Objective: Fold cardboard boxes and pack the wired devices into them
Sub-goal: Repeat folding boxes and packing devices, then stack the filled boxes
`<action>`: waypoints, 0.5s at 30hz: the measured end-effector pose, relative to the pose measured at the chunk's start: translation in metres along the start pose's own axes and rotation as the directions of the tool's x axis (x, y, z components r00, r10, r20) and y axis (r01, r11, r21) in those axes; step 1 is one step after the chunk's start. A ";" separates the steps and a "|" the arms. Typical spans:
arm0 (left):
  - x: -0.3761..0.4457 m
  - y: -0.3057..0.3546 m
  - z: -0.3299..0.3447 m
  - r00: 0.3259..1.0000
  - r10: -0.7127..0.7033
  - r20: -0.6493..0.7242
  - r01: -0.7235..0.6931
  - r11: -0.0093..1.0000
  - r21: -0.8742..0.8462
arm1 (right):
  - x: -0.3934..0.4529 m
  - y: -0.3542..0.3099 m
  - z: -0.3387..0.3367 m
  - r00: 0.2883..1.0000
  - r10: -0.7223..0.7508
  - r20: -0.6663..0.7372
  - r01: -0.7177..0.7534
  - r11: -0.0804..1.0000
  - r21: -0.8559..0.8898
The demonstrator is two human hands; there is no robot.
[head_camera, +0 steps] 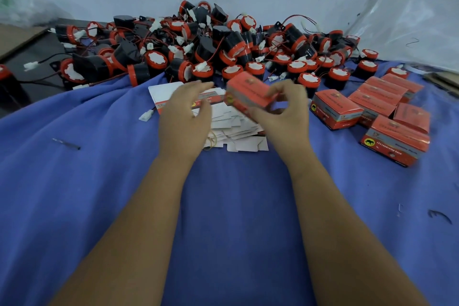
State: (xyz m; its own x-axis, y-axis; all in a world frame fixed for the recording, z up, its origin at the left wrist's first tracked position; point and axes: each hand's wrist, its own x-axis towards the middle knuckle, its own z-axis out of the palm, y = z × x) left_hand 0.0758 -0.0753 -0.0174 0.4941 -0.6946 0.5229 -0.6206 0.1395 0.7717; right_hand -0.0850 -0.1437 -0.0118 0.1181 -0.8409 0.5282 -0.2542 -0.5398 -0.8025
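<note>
I see the red box (pixel 248 93) raised above the flat blanks (pixel 236 129), pinched in the right hand (pixel 280 109); motion blur makes its print unreadable and the fingers hide its near end. The left hand (pixel 186 117) hovers just beside it with relaxed fingers, holding nothing. Behind lies the device pile (pixel 198 49), with packed boxes (pixel 372 109) on the blue cloth (pixel 99 181) to the right.

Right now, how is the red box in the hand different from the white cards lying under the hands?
The red box is folded up into a box shape; the white cards lie flat, not yet folded. The box is held up in the right hand; the cards rest in a loose stack on the blue cloth. The box shows its red printed side; the cards mostly show white. Both look like the same cardboard packaging.
</note>
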 end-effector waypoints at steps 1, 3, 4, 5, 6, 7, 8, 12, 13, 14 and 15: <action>0.002 -0.003 -0.003 0.999 -0.038 -0.022 0.039 0.997 0.061 | 0.003 0.002 -0.005 0.995 0.046 -0.092 -0.045 0.999 0.007; 0.007 -0.011 -0.005 0.994 -0.096 0.051 0.078 0.957 0.280 | 0.010 0.009 -0.017 0.953 0.156 -0.261 -0.178 0.982 -0.064; 0.008 -0.013 -0.005 0.983 -0.136 0.122 0.078 0.917 0.392 | 0.012 0.014 -0.023 0.920 0.213 -0.329 -0.264 0.957 -0.121; 0.009 -0.014 -0.005 0.967 -0.179 0.183 0.073 0.878 0.473 | 0.014 0.020 -0.029 0.883 0.261 -0.391 -0.346 0.924 -0.163; 0.008 -0.015 -0.004 0.952 -0.210 0.224 0.070 0.859 0.507 | 0.014 0.025 -0.034 0.840 0.301 -0.451 -0.416 0.892 -0.180; 0.008 -0.014 -0.004 0.944 -0.222 0.245 0.071 0.860 0.505 | 0.015 0.028 -0.037 0.798 0.328 -0.506 -0.471 0.862 -0.185; 0.008 -0.014 -0.004 0.943 -0.216 0.253 0.071 0.873 0.482 | 0.014 0.030 -0.040 0.758 0.339 -0.557 -0.517 0.833 -0.196; 0.006 -0.013 -0.002 0.945 -0.159 0.286 0.041 0.924 0.379 | 0.014 0.019 -0.037 0.731 0.204 -0.651 -0.546 0.746 -0.380; 0.005 -0.012 -0.002 0.946 -0.151 0.286 0.047 0.938 0.343 | 0.013 0.015 -0.033 0.796 0.091 -0.599 -0.432 0.777 -0.457; 0.005 -0.012 -0.001 0.949 -0.146 0.280 0.056 0.950 0.306 | 0.011 0.011 -0.026 0.871 -0.016 -0.491 -0.270 0.819 -0.507; 0.004 -0.011 -0.001 0.951 -0.141 0.276 0.064 0.961 0.270 | 0.009 0.008 -0.017 0.938 -0.078 -0.337 -0.102 0.869 -0.484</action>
State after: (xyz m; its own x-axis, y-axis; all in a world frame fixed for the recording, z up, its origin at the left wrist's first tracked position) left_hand 0.0853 -0.0795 -0.0239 0.3890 -0.8749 0.2885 -0.7289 -0.1008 0.6772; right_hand -0.1022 -0.1547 -0.0087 -0.1928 -0.7337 0.6515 -0.6980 -0.3641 -0.6166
